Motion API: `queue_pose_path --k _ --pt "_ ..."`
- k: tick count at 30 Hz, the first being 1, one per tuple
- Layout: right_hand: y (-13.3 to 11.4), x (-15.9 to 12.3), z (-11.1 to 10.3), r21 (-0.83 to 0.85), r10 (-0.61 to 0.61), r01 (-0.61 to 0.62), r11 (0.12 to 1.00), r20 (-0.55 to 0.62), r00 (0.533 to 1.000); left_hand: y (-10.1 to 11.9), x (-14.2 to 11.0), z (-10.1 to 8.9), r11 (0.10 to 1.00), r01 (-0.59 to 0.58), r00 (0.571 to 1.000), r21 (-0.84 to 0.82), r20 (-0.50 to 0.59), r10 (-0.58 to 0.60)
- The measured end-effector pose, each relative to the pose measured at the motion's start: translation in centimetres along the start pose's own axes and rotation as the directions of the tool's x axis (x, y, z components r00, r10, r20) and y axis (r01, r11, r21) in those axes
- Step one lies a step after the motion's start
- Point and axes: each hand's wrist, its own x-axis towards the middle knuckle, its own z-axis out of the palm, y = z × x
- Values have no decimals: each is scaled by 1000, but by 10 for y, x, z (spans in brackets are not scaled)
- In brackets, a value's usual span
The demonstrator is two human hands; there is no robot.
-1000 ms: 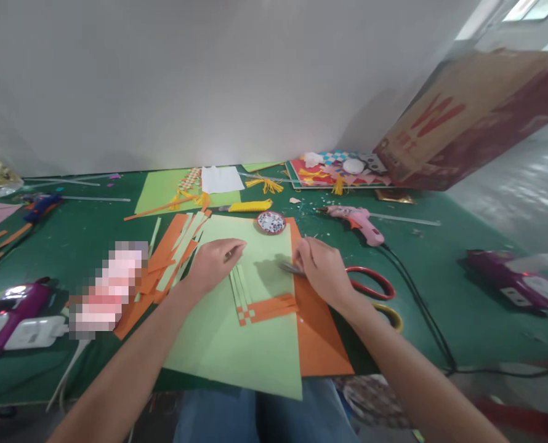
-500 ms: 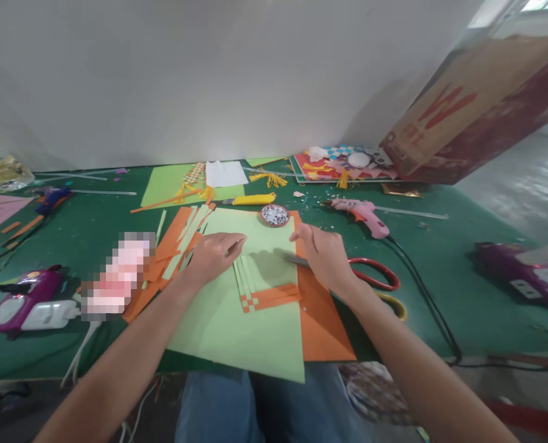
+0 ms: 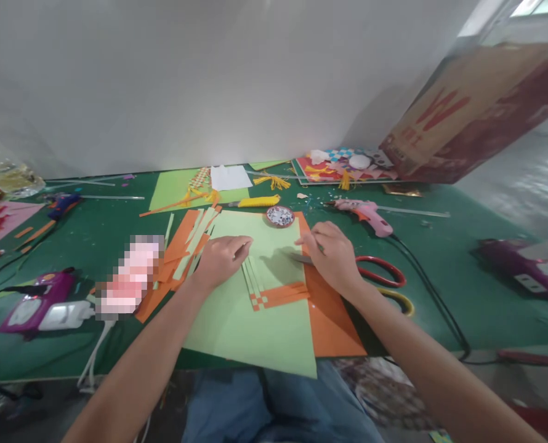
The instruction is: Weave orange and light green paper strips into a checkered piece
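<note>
Broadly, green counter [image 3: 454,258] from side to side, against a pale wall [image 3: 163,86], crowded along the back and left. Big paper bag [image 3: 477,117] at the far right, tilted, well apart from the work. Next in size, green sheet [image 3: 250,338] near the front edge, overlapping an orange sheet [image 3: 336,326] on its right. Left of these, heap [image 3: 181,258] of orange and green strips. Farther left, blurred block [image 3: 133,277] and purple box [image 3: 40,301]; second purple box [image 3: 526,264] out to the right.

Hands now. Left hand [image 3: 221,258] over the green sheet, fingertips drawn narrow; cannot tell about a hold on something thin. Right hand [image 3: 332,252] well apart from it, fingers curled; cannot tell about anything inside the curl. Scissors [image 3: 303,259] in the way under the right hand, blade poking over the green sheet, handles to the right. Pink glue gun [image 3: 364,212] beyond, nozzle leftward.

Then the weave [image 3: 274,298], flat on the green sheet between both arms. Corner-shaped, longest visible run along the orange strips [image 3: 290,293], rightward with a slight rise to the sheet's edge. Green strips [image 3: 254,280] pointing away and slightly left, toward the left fingertips; cannot tell about contact. Dish [image 3: 280,216] at the sheet's far right corner. Smallest, checked crossing [image 3: 258,302] at the weave's left end.
</note>
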Motion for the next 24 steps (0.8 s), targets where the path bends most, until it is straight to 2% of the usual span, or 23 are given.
queue_pose_path --k 5,13,15,19,21,24 --pt "3 -5 -8 -24 134 -133 991 54 989 0 2 1 1000 0 1000 20 2 0" --pt "10 -3 -10 -13 163 -163 987 27 986 0 6 1 1000 3 1000 31 27 -3" --pt "10 -2 -9 20 140 -140 990 8 990 2 6 0 1000 -4 999 30 34 3" --pt "12 0 -9 15 -20 22 1000 -109 994 3 6 0 1000 -23 998 19 56 22" --pt "12 0 -9 18 -27 29 999 -86 996 3 6 0 999 -33 997 13 69 32" --pt "11 -1 -11 45 52 -52 998 14 999 4 6 0 999 -37 996 7 84 36"
